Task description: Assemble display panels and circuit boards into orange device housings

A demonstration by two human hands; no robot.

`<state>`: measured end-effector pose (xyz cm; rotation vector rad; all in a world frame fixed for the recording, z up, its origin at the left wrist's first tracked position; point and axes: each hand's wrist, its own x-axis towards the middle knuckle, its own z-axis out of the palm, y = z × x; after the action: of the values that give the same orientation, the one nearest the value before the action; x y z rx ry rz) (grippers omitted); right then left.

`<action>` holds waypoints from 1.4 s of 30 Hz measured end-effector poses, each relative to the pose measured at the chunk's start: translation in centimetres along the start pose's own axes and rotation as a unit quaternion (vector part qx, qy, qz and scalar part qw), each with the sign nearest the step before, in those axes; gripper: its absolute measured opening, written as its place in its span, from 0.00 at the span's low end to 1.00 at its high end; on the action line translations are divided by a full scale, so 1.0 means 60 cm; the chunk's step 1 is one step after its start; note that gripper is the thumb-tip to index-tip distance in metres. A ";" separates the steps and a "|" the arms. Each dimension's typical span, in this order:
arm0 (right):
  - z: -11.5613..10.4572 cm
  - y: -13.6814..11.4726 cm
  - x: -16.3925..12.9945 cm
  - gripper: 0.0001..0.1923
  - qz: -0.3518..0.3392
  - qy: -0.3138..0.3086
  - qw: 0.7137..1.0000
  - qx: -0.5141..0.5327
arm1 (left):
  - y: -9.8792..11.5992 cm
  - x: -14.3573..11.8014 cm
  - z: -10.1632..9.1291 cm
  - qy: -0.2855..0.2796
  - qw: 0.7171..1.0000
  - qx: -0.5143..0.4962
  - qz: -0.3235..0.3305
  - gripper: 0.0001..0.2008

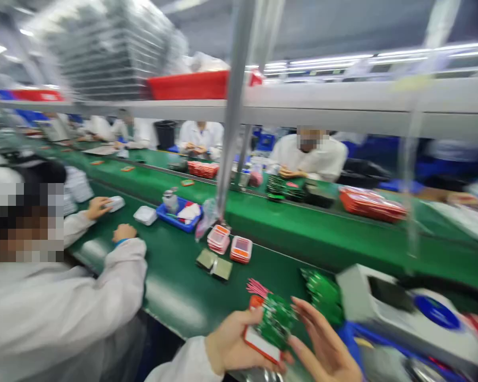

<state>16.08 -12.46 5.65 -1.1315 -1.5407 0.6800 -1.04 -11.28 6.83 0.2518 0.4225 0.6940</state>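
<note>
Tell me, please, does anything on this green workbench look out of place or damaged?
Nothing stands out. The left hand holds an orange-edged white case with a green circuit board on it, and the open right hand is beside it. The orange-and-white cases sit stacked tidily.

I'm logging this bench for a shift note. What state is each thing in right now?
Left hand: closed around an orange-and-white case.
Orange-and-white case: held up, tilted, a green circuit board on it.
Green circuit board: on the case, pink wires sticking out at the top.
Right hand: open, fingers beside the board.
Two orange cases: lying flat on the green belt.
Blue tray: on the belt, holding items.
</note>
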 end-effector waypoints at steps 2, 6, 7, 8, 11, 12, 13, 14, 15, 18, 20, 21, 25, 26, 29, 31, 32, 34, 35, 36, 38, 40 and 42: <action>0.001 -0.017 0.008 0.30 -0.006 -0.041 0.999 -0.010 | 0.020 -0.009 0.007 -0.010 1.000 -0.023 0.009 0.19; 0.002 -0.058 0.034 0.39 -0.040 -0.091 0.993 -0.066 | 0.041 -0.017 0.017 0.016 1.000 0.013 0.018 0.16; 0.002 -0.065 0.038 0.40 -0.053 -0.095 0.991 -0.073 | 0.041 -0.019 0.018 0.022 0.999 0.018 0.020 0.15; 0.002 -0.070 0.042 0.40 -0.063 -0.096 0.990 -0.079 | 0.040 -0.020 0.019 0.025 0.999 0.021 0.021 0.15; 0.007 -0.072 0.048 0.38 -0.088 -0.094 0.986 -0.102 | 0.040 -0.020 0.021 0.029 0.999 0.027 0.021 0.14; 0.008 -0.070 0.050 0.36 -0.095 -0.092 0.985 -0.110 | 0.042 -0.019 0.021 0.029 0.999 0.030 0.019 0.13; 0.009 -0.068 0.052 0.35 -0.103 -0.087 0.984 -0.118 | 0.044 -0.018 0.022 0.027 0.999 0.030 0.017 0.13; 0.009 -0.067 0.054 0.34 -0.115 -0.079 0.982 -0.128 | 0.048 -0.017 0.024 0.023 0.999 0.026 0.012 0.14; 0.008 -0.066 0.056 0.34 -0.128 -0.071 0.979 -0.138 | 0.052 -0.016 0.026 0.016 1.000 0.018 0.004 0.15; 0.001 -0.067 0.061 0.34 -0.166 -0.076 0.969 -0.164 | 0.064 -0.012 0.033 -0.011 1.000 -0.017 -0.001 0.17; -0.001 -0.071 0.063 0.34 -0.185 -0.102 0.962 -0.171 | 0.069 -0.011 0.037 -0.025 0.999 -0.033 0.004 0.15; -0.001 -0.073 0.063 0.34 -0.196 -0.115 0.958 -0.174 | 0.070 -0.011 0.038 -0.030 0.999 -0.037 0.003 0.15; 0.007 -0.078 0.066 0.30 -0.223 -0.141 0.943 -0.202 | 0.068 -0.012 0.035 -0.035 0.998 -0.043 -0.013 0.14; 0.008 -0.078 0.066 0.28 -0.223 -0.146 0.940 -0.211 | 0.067 -0.012 0.033 -0.029 0.999 -0.044 -0.012 0.14; 0.011 -0.079 0.066 0.22 -0.219 -0.165 0.932 -0.238 | 0.065 -0.011 0.031 -0.013 0.999 -0.042 -0.009 0.14; 0.011 -0.080 0.065 0.20 -0.221 -0.175 0.925 -0.254 | 0.066 -0.011 0.032 -0.017 0.999 -0.037 -0.012 0.15; 0.011 -0.081 0.064 0.20 -0.223 -0.179 0.922 -0.261 | 0.066 -0.011 0.033 -0.022 0.999 -0.034 -0.015 0.16; 0.011 -0.083 0.062 0.20 -0.224 -0.182 0.917 -0.275 | 0.066 -0.010 0.035 -0.029 0.999 -0.032 -0.015 0.16; 0.011 -0.084 0.062 0.20 -0.221 -0.183 0.916 -0.280 | 0.067 -0.010 0.036 -0.028 0.999 -0.032 -0.013 0.17; 0.011 -0.086 0.061 0.20 -0.218 -0.184 0.915 -0.285 | 0.067 -0.010 0.036 -0.024 0.999 -0.032 -0.011 0.16; 0.013 -0.089 0.059 0.21 -0.214 -0.183 0.913 -0.294 | 0.066 -0.011 0.034 -0.009 0.999 -0.030 -0.005 0.15; 0.015 -0.091 0.058 0.20 -0.218 -0.182 0.910 -0.303 | 0.064 -0.012 0.030 0.013 1.000 -0.026 0.000 0.13; 0.018 -0.093 0.057 0.20 -0.224 -0.189 0.903 -0.315 | 0.062 -0.014 0.026 0.036 0.999 -0.024 0.002 0.11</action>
<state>13.38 -11.36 11.58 -1.0669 -2.3654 0.0667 -2.99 -9.20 9.81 0.1829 0.4736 0.7179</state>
